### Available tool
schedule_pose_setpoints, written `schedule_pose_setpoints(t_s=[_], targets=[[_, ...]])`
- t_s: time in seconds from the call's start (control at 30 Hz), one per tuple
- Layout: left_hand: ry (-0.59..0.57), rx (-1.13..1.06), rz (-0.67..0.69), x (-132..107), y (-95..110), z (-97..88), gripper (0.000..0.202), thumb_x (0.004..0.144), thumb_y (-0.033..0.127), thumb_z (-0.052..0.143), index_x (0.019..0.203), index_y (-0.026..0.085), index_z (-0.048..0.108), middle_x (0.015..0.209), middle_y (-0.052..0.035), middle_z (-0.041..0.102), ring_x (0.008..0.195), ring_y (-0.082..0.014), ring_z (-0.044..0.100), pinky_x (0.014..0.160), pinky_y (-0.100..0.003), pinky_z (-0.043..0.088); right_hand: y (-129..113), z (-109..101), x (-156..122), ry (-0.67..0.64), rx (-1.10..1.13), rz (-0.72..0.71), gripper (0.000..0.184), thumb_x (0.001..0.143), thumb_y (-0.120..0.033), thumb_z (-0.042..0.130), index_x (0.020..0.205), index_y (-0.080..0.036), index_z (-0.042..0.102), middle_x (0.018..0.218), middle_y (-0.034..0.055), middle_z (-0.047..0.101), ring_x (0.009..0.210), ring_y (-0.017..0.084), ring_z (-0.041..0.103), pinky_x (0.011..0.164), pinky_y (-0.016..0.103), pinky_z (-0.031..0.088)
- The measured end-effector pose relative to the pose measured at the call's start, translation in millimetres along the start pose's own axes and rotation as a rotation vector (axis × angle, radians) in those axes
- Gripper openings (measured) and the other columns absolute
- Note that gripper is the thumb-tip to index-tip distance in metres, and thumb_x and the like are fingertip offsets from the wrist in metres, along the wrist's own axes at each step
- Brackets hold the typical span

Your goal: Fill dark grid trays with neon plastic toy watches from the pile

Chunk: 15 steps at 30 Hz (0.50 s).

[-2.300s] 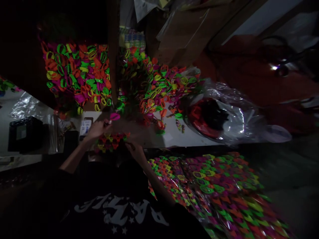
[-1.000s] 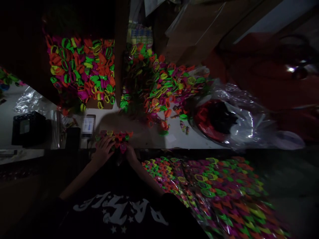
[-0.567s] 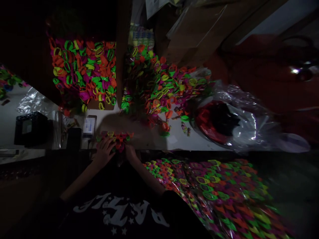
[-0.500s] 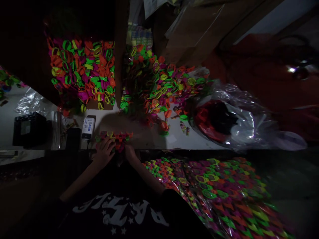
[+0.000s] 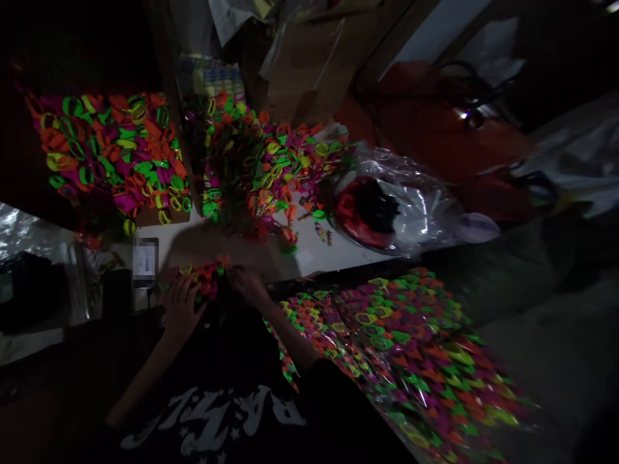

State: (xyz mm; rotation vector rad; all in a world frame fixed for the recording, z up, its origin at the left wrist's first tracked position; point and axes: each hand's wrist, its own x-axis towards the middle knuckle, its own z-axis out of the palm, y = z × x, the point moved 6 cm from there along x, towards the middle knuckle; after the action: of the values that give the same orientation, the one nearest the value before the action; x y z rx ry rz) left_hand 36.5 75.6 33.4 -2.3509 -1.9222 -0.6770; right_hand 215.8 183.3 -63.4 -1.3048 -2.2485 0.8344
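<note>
On the front of the white table lies a small cluster of neon plastic pieces (image 5: pixel 209 281) that look like toy watches, in orange, pink, yellow and green. My left hand (image 5: pixel 182 301) rests over the left part of this cluster, fingers stretched out and slightly apart. Just past the cluster's right end is my right hand (image 5: pixel 249 287), dark and blurred. Its fingertips are hard to see, and whether they hold a piece cannot be made out.
Behind my hands are a box of similar pieces (image 5: pixel 116 154) and a loose heap (image 5: pixel 280 167). A labelled device (image 5: pixel 146 263) with a cable lies to the left. Rightward sits a red and black bundle (image 5: pixel 367 212) in clear plastic. Bagged pieces (image 5: pixel 387 335) lie lower right.
The view has swung to the right, so the table appears further left and tilted. My right hand has drawn slightly away from the cluster; my left hand stays on it.
</note>
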Motion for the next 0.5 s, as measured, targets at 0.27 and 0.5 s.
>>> schedule_pose_setpoints(t_s=[0.27,0.5], targets=[[0.01,0.02,0.091,13.8,-7.6,6.7,0.043,0.084,0.04,0.065,0.124,0.024,0.059,0.138,-0.0132,0.052,0.134,-0.0309,0.042,0.112,-0.05,0.034,142.8,-140.4,-12.6,0.367,-0.314,0.41,0.056,0.081,-0.002,0.033,0.131,-0.014,0.057,0.127,0.0143,0.057,0.115,0.023,0.051,0.099,0.036,0.042],[-0.136,-0.027,0.157,38.3,-30.7,12.6,0.048,0.081,0.046,0.067,0.124,0.025,0.059,0.139,-0.0097,0.054,0.137,-0.0289,0.04,0.115,-0.048,0.031,149.5,-143.0,0.6,0.153,-0.479,0.346,0.035,0.087,-0.015,0.045,0.116,-0.012,0.065,0.12,0.0185,0.06,0.109,0.025,0.052,0.095,0.037,0.042]])
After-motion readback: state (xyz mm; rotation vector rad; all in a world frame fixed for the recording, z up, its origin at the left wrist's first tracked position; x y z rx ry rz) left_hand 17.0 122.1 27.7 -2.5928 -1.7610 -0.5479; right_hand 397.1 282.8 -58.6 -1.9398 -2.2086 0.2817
